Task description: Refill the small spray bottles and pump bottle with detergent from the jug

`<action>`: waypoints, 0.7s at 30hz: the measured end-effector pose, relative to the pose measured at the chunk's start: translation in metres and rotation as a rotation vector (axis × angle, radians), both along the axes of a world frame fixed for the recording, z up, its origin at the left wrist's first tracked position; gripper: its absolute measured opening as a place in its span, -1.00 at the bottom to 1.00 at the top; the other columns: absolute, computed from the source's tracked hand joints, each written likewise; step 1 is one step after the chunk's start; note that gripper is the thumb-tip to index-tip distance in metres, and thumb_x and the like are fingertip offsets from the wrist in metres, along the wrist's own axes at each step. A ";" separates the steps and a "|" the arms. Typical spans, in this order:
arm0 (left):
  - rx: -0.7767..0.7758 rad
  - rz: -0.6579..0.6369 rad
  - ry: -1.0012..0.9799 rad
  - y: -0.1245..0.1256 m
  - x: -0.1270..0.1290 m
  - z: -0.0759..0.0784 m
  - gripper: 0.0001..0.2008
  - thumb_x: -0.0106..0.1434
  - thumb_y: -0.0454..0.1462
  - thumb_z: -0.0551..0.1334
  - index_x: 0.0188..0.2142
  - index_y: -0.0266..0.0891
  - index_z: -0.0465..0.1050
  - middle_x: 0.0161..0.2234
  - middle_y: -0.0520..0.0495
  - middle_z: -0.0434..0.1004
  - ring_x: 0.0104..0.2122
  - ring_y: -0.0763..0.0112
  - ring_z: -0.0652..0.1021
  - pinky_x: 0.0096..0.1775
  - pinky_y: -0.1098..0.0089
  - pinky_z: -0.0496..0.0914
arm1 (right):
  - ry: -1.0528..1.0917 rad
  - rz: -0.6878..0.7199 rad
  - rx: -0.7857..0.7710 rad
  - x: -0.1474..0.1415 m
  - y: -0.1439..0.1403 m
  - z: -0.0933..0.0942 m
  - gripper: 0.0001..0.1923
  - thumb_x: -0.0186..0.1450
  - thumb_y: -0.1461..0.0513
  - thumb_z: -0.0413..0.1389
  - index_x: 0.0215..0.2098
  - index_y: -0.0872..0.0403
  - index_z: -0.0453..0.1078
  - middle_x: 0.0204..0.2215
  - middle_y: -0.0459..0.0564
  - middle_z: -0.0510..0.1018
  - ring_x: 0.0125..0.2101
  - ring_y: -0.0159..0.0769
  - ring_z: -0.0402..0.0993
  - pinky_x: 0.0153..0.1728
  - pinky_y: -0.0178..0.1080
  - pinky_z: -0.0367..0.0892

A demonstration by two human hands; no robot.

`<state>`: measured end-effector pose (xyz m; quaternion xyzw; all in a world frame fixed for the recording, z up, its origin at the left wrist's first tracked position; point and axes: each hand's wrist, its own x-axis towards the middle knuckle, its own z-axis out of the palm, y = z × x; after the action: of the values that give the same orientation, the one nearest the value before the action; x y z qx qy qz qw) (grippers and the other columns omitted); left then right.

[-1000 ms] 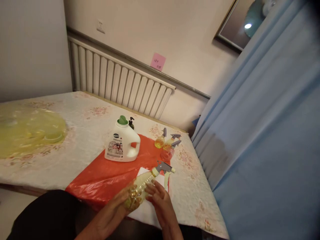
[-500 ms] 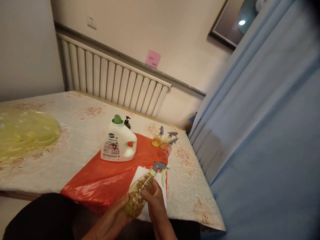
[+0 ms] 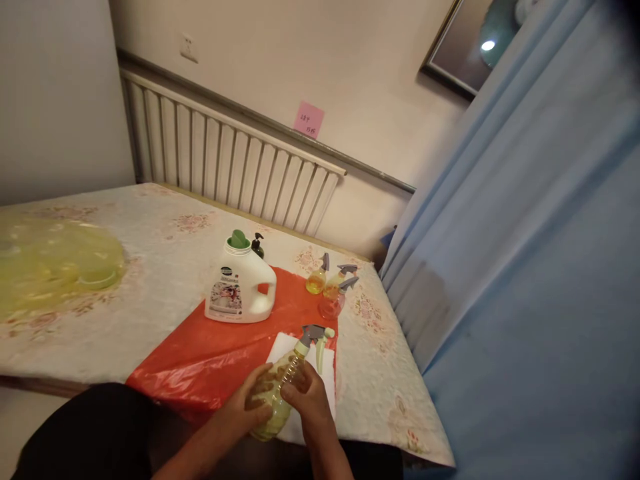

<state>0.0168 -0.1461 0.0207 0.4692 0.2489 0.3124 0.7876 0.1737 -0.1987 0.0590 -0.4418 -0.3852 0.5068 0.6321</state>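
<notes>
Head view: both hands clamp one spray bottle [image 3: 278, 393], tilted, yellowish liquid inside, grey trigger head up and away from the person. Left hand [image 3: 249, 408] wraps the lower body, right hand [image 3: 305, 399] grips the upper body from the other side; the hands nearly touch. The bottle sits over a white cloth or paper [image 3: 327, 365], which lies at the near edge of the red plastic sheet [image 3: 220, 353]; whether the bottle's base touches it cannot be told.

On the red plastic sheet, beyond the bottle: a white detergent jug [image 3: 241, 288] with a green cap, upright. Just behind the jug a small dark pump bottle [image 3: 257, 245], mostly hidden. At the sheet's far right edge, three small spray bottles [image 3: 330, 285] clustered together, yellow and pinkish, too small to separate clearly.

The sheet lies on a surface [image 3: 165, 267] with a floral cover. Far left of the sheet, a yellow translucent bag [image 3: 55, 263], contents blurred.

Behind the surface a white radiator [image 3: 225, 163]; a pink note [image 3: 309, 120] on the wall above, writing illegible. Blue curtain [image 3: 525, 267] right of the sheet, cut off by the frame.
</notes>
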 end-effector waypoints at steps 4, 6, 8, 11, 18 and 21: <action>0.258 0.067 0.254 -0.001 0.005 0.002 -0.08 -0.10 -0.03 0.49 0.22 -0.20 0.23 0.15 -0.31 0.48 0.08 -0.10 0.52 0.09 0.08 0.42 | -0.051 0.013 -0.016 -0.006 -0.003 0.001 -0.43 0.03 -0.01 0.44 -0.08 0.08 0.50 -0.23 0.06 0.69 -0.21 -0.07 0.62 -0.11 -0.09 0.46; 0.281 0.087 0.312 -0.004 0.005 0.007 -0.14 -0.07 -0.08 0.44 0.21 -0.23 0.24 0.11 -0.30 0.50 0.04 -0.07 0.53 0.07 0.10 0.43 | -0.080 0.019 -0.038 -0.005 -0.004 0.002 -0.43 0.03 -0.03 0.43 -0.10 0.09 0.52 -0.23 0.07 0.69 -0.21 -0.05 0.62 -0.10 -0.07 0.46; 0.272 0.107 0.331 -0.006 0.005 0.009 -0.19 -0.04 -0.09 0.41 0.19 -0.24 0.26 0.05 -0.28 0.54 0.02 -0.05 0.54 0.06 0.10 0.43 | -0.094 0.018 -0.051 -0.002 -0.005 0.004 -0.44 0.04 -0.03 0.42 -0.09 0.09 0.52 -0.23 0.06 0.69 -0.19 -0.07 0.61 -0.08 -0.08 0.45; 0.249 0.147 0.332 -0.006 0.005 0.002 -0.20 -0.05 -0.09 0.43 0.17 -0.26 0.30 0.05 -0.29 0.55 0.05 -0.10 0.52 0.09 0.08 0.40 | -0.081 -0.061 -0.046 0.006 -0.004 0.008 -0.47 0.07 -0.01 0.40 -0.08 0.08 0.53 -0.22 0.04 0.67 -0.18 -0.11 0.58 -0.10 -0.14 0.44; 0.214 0.154 0.324 -0.015 0.006 -0.008 -0.27 -0.04 -0.19 0.51 0.14 -0.21 0.41 0.02 -0.29 0.57 0.08 -0.21 0.48 0.17 -0.04 0.28 | -0.037 -0.310 -0.063 0.016 0.007 0.015 -0.74 0.03 0.18 0.40 -0.33 0.07 0.53 -0.45 -0.12 0.58 -0.42 -0.31 0.45 -0.37 -0.30 0.37; 0.211 0.117 0.336 -0.019 0.006 -0.001 -0.28 -0.08 -0.18 0.53 0.11 -0.16 0.44 0.01 -0.23 0.59 0.11 -0.23 0.46 0.21 -0.06 0.23 | -0.025 -0.361 -0.090 0.015 0.008 0.014 -0.75 0.00 0.21 0.41 -0.38 0.07 0.51 -0.51 -0.16 0.52 -0.50 -0.36 0.36 -0.45 -0.33 0.32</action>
<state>0.0230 -0.1654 0.0196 0.5792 0.3696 0.2994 0.6621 0.1891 -0.1911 0.0731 -0.5379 -0.2846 0.3961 0.6876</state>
